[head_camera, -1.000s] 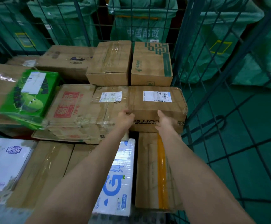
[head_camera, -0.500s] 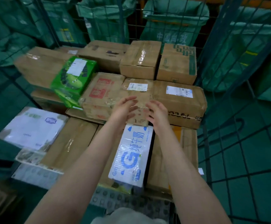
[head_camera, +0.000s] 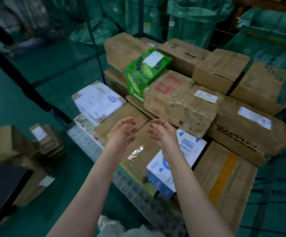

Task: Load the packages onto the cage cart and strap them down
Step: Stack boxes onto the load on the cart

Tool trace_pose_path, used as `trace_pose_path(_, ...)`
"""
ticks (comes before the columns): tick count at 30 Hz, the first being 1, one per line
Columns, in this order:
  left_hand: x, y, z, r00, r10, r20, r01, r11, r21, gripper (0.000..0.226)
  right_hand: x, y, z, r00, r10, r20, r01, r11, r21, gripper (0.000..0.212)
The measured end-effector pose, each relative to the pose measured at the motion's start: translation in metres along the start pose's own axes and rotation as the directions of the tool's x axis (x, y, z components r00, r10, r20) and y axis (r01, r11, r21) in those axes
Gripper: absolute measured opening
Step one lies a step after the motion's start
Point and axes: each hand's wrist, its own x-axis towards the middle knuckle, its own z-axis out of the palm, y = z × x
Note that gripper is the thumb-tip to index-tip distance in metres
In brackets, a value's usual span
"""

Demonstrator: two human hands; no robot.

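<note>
Both hands free over the stack

My left hand [head_camera: 121, 132] and right hand [head_camera: 162, 132] hover empty, slightly apart, fingers loosely curled, just above the boxes [head_camera: 178, 106] stacked on the cart [head_camera: 132, 187]. More parcels [head_camera: 14, 151] wait on the floor [head_camera: 10, 93] to my left and I see no strap, so I judge loading partway done, strapping not yet begun.

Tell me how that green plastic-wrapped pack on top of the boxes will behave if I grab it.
The green pack looks film-wrapped and glossy, so it is probably slippery and somewhat soft. It lies tilted on the stack beside the red-printed carton, so a push may slide or tip it.
</note>
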Motion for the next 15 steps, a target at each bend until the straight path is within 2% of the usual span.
trace_pose_path(11, -0.051, 0.021, -0.169, 0.970, 0.073, -0.233, -0.103, 0.987, -0.120, 0.021, -0.053, 0.065, 0.129, 0.958, 0.101, 0.269, -0.044, 0.977, -0.208, 0.018)
trace_pose_path(15, -0.076, 0.026, -0.229, 0.955, 0.111, -0.274, -0.145, 0.983, -0.110, 0.021, -0.079, 0.096, 0.180, 0.929, 0.158, 0.335, -0.077, 0.967, -0.244, 0.015)
